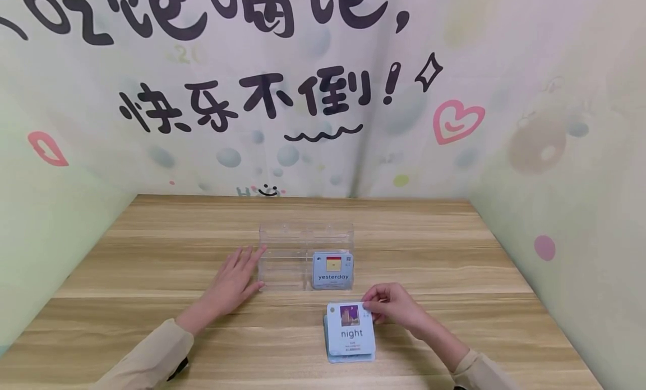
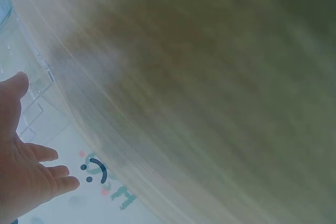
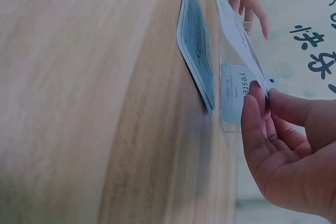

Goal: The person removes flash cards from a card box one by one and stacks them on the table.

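My right hand (image 1: 393, 305) pinches a light blue flash card marked "night" (image 1: 351, 343) by its upper right corner. In the right wrist view the card (image 3: 239, 32) is raised off a small stack of cards (image 3: 194, 45) lying on the table. Behind them stands a clear plastic card holder (image 1: 284, 267) with compartments. A "yesterday" card (image 1: 333, 278) fills its lower right compartment. My left hand (image 1: 236, 277), fingers extended and spread, touches the left side of the holder. The left wrist view shows that hand (image 2: 26, 174) beside the transparent holder (image 2: 34, 85).
The wood-grain table (image 1: 176, 238) reaches back to a printed curtain (image 1: 202, 154) with large black writing. Pale walls (image 1: 570, 199) close in the sides.
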`<state>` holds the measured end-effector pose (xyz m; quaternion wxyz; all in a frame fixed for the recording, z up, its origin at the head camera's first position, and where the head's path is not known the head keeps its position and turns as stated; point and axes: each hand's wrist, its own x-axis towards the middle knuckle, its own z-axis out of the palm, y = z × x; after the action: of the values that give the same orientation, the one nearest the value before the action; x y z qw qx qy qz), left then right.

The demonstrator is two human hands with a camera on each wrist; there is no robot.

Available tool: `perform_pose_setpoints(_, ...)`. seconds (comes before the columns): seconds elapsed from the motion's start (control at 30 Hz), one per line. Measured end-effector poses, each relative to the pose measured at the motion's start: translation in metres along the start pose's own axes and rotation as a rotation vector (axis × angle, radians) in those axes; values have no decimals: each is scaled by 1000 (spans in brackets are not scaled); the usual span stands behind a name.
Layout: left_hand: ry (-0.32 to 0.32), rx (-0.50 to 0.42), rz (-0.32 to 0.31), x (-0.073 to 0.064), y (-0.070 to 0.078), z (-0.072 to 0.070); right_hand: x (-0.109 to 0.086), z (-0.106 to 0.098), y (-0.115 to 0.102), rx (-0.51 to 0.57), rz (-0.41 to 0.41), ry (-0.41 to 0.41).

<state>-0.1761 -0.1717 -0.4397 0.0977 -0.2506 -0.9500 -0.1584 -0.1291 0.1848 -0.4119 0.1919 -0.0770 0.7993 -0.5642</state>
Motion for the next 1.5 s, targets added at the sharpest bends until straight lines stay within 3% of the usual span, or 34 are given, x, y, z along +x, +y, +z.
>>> perform_pose_setpoints(0.47, -6, 14, 8, 0, 0, 0, 2, 5, 13, 18, 14, -17)
perform_pose_setpoints(1.5, -4, 20, 10, 0, 0, 0, 3, 9, 19, 7, 36, -12)
